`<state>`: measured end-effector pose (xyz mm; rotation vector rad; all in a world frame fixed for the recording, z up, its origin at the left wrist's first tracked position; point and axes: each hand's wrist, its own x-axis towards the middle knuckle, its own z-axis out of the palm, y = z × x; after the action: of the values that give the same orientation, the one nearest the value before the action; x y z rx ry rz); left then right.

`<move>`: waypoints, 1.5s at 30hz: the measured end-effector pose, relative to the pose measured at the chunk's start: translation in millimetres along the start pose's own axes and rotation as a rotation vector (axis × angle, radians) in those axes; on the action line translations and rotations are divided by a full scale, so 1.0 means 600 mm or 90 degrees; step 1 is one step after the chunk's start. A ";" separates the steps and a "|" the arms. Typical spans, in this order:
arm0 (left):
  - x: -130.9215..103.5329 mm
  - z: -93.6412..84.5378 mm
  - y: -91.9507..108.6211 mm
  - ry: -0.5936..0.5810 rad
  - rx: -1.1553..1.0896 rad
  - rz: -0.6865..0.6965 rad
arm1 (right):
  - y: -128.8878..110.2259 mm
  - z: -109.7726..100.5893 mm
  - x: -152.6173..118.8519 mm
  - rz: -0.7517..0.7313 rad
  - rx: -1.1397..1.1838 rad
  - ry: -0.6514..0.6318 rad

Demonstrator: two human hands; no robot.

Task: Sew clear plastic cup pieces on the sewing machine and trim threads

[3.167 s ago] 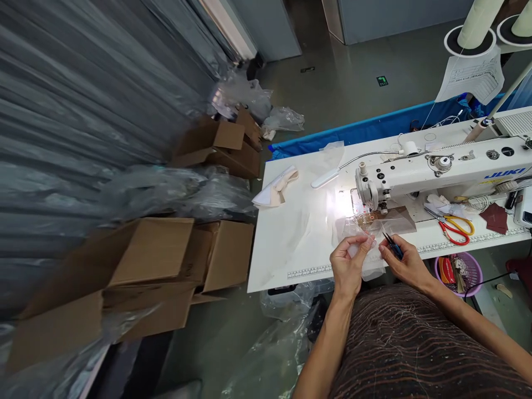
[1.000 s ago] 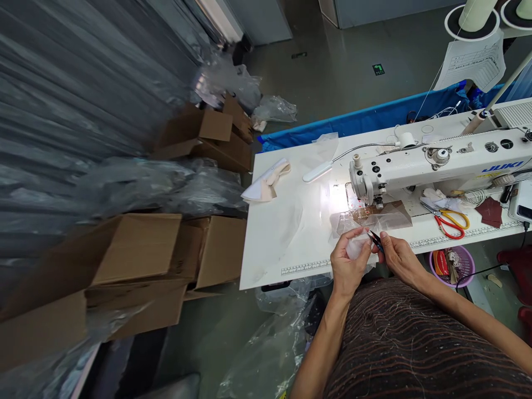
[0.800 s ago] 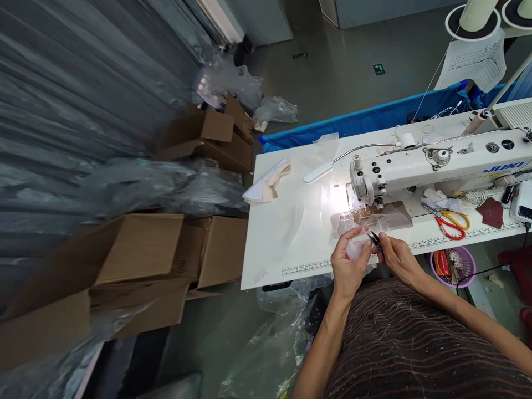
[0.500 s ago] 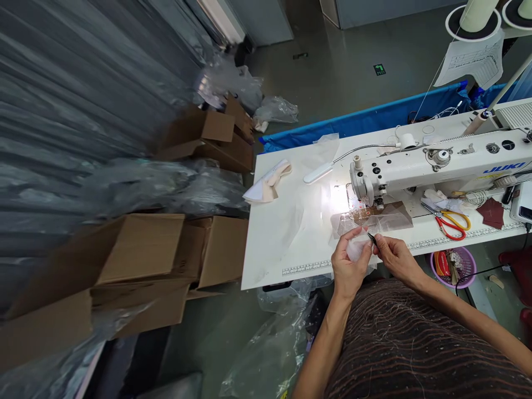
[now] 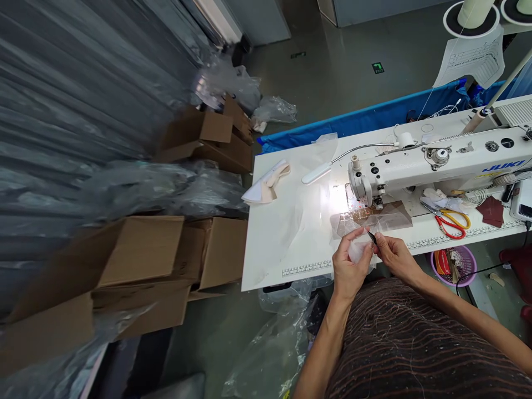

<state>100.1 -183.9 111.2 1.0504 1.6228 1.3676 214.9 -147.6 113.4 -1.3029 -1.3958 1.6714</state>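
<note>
My left hand (image 5: 350,265) is closed on a thin, sheer white fabric (image 5: 356,251), with part of it bunched between thumb and fingers. Close beside it, my right hand (image 5: 394,256) grips a small black pointed tool (image 5: 372,237), either thread snips or tweezers; its exact kind is too small to make out. The tool's tip points at the fabric near my left fingertips. Both hands are above the front edge of the white table (image 5: 270,244). Just beyond them, a brown piece with sheer material (image 5: 393,216) lies below the head of the white sewing machine (image 5: 399,174).
Scissors with red and yellow handles (image 5: 452,220) lie right of my hands. A lamp (image 5: 316,173) lights the needle area. A folded cream-and-white piece (image 5: 267,183) rests at the table's left. Cardboard boxes (image 5: 141,252) stand further left; a purple basket (image 5: 469,266) is below the right edge.
The view has shifted very slightly. Both hands keep nearly the same place and grip, with the black tool turned a little at the fabric.
</note>
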 end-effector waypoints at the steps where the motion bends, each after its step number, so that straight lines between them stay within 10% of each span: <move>1: 0.000 0.000 -0.001 -0.004 0.002 0.001 | 0.000 0.000 -0.001 0.001 -0.001 0.003; 45: -0.001 0.001 -0.022 -0.101 -0.017 -0.013 | 0.019 0.009 -0.007 0.004 0.021 0.103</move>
<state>99.2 -185.2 98.0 1.0955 1.4918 1.2561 213.0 -156.1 103.6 -1.3918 -1.2662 1.5483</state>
